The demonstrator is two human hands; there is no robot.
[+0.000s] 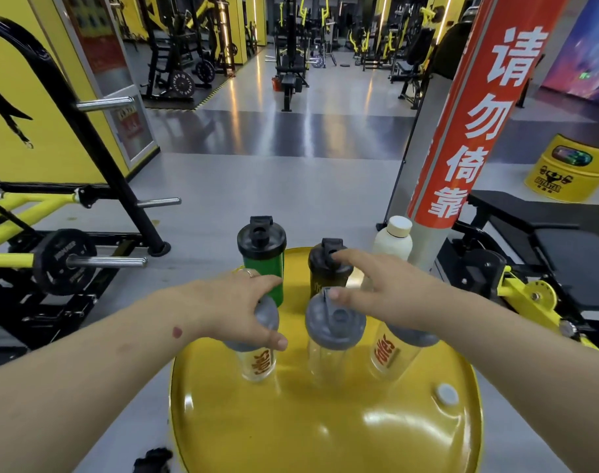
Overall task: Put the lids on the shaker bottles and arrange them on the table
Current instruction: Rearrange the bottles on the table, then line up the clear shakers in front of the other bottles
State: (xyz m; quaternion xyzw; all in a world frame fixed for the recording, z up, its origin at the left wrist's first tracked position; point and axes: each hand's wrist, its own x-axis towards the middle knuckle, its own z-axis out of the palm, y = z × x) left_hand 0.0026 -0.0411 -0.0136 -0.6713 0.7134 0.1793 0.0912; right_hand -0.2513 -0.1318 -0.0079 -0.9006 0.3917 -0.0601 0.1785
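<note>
Several shaker bottles stand on a round yellow drum-top table (pixel 325 421). In the front row are three clear bottles with grey lids: left (pixel 257 361), middle (pixel 335 331) and right (pixel 393 353). My left hand (pixel 236 305) grips the left bottle's grey lid from above. My right hand (pixel 386 291) hovers with fingers spread over the right clear bottle, its index finger reaching the lid of the dark bottle (pixel 328 268) behind. A green bottle with a black lid (pixel 262 254) stands at the back left.
A white bottle with a cream cap (pixel 393 238) stands at the table's far right edge beside a red-banner pillar (pixel 461 131). A weight rack with plates (pixel 64 261) is on the left, a black bench (pixel 547 240) on the right. A small grey plug (pixel 447 394) sits in the tabletop.
</note>
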